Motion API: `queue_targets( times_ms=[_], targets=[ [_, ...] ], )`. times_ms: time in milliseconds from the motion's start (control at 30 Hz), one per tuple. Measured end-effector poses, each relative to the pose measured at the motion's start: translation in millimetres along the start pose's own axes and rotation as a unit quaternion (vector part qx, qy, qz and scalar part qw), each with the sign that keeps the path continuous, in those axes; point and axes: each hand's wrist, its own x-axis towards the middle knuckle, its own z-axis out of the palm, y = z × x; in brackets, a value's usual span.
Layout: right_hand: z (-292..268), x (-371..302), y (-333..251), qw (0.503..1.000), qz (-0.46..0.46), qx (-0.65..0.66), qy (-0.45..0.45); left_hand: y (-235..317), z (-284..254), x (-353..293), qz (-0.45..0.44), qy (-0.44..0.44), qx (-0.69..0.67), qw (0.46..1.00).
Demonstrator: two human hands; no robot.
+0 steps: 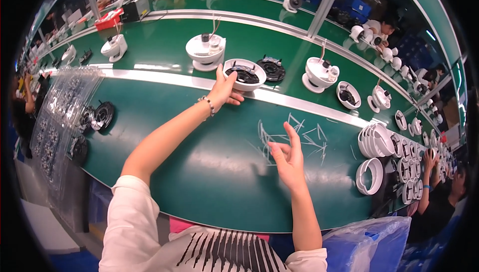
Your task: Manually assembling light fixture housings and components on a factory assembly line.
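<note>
My left hand [223, 91], with a beaded bracelet at its wrist, grips the near left side of a round white housing [250, 87] fitted with a black part. This housing is at the metal strip along the green belt. Just behind it to the right lies a black round part [272, 69], and to its left stands a white camera-like unit [205, 50] with wires sticking up. My right hand [289, 161] hovers over the green table, holding nothing, its thumb and fingers apart. Close to it lie several thin clear strips [315, 137].
On the left are a clear plastic tray [62, 117] of small parts and black round parts [104, 115]. White rings [369, 176] and stacked shells [375, 140] stand at right. More white units [321, 74] sit along the belt [159, 42]. Co-workers sit at the far side and right.
</note>
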Motion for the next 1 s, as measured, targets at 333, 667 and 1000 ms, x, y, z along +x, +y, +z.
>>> queue_targets(
  times_ms=[333,667,1000],
  targets=[
    [-23,-14,-2,0.988,-0.060,-0.020,0.141,-18,-38,94,-0.002,0.034,-0.032,0.999],
    [2,-19,-11,0.945,-0.158,-0.211,0.193,4,-26,58,0.062,0.016,0.033,0.997],
    [3,-7,-8,0.810,-0.192,-0.413,0.370,-8,62,136,0.312,-0.034,0.853,0.417]
  ],
)
